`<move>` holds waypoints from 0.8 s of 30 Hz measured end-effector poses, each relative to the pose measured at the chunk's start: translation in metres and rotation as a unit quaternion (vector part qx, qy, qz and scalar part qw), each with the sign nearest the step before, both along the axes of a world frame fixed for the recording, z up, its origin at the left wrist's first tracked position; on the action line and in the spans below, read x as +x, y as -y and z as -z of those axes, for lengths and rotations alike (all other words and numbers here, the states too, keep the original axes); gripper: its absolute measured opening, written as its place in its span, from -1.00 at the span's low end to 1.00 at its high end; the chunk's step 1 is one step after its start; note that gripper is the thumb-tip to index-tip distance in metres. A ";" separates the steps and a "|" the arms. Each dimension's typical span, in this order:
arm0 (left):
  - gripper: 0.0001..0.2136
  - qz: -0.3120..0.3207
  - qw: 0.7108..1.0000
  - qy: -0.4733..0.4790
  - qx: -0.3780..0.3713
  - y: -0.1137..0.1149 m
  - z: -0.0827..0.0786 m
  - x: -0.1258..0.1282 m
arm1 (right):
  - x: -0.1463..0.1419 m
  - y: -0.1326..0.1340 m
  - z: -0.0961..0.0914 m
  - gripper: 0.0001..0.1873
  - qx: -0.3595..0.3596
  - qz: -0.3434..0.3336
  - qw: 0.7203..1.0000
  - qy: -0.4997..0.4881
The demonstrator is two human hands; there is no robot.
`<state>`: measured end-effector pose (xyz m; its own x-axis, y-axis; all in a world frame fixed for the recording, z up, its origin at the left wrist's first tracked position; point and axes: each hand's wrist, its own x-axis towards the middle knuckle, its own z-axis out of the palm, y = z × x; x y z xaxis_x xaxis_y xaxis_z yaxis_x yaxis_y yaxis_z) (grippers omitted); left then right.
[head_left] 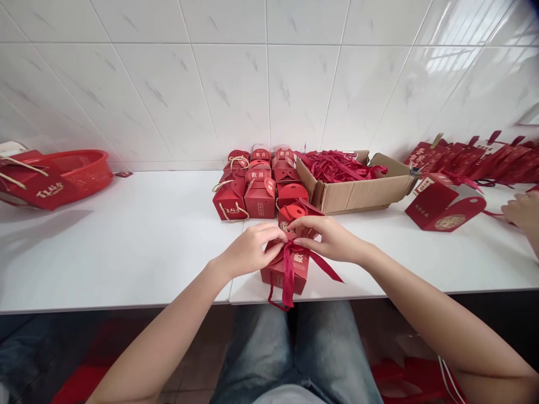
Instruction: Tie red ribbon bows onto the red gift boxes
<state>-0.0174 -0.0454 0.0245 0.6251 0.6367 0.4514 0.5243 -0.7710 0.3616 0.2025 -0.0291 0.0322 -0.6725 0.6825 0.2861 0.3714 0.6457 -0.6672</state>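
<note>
A small red gift box (pixel 298 280) stands at the table's front edge, straight before me. A dark red ribbon (pixel 288 275) is gathered at its top, one tail hanging down the front and the other stretching to the right. My left hand (pixel 256 247) pinches the ribbon at the gather from the left. From the right, my right hand (pixel 326 238) holds the same ribbon between thumb and fingers. A twisted red cord (pixel 275 300) droops from the box's lower left. Whether the ribbon forms a finished knot is hidden by my fingers.
Several red gift boxes (pixel 260 196) stand grouped behind my hands. Beside them is a cardboard box (pixel 357 193) of red ribbons (pixel 337 166). A red basin (pixel 92 168) is far left. Another person's hand (pixel 522 210) is at right, near a red box (pixel 442 205).
</note>
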 end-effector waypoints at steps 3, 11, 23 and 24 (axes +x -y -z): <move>-0.88 -0.001 1.000 -0.018 0.005 0.000 -0.003 -0.001 | 0.001 -0.002 -0.003 -0.83 0.028 -0.031 0.999 0.017; -0.92 -0.030 0.991 -0.114 0.061 0.004 -0.015 -0.003 | 0.011 -0.005 -0.011 -0.58 0.123 -0.119 0.979 0.114; -0.93 -0.016 0.986 -0.072 -0.149 -0.011 -0.013 -0.006 | 0.010 -0.003 -0.013 -0.65 0.064 -0.124 0.986 0.093; -0.94 -0.012 0.985 -0.073 -0.158 -0.013 -0.013 -0.007 | 0.010 -0.003 -0.014 -0.69 0.034 -0.116 0.989 0.086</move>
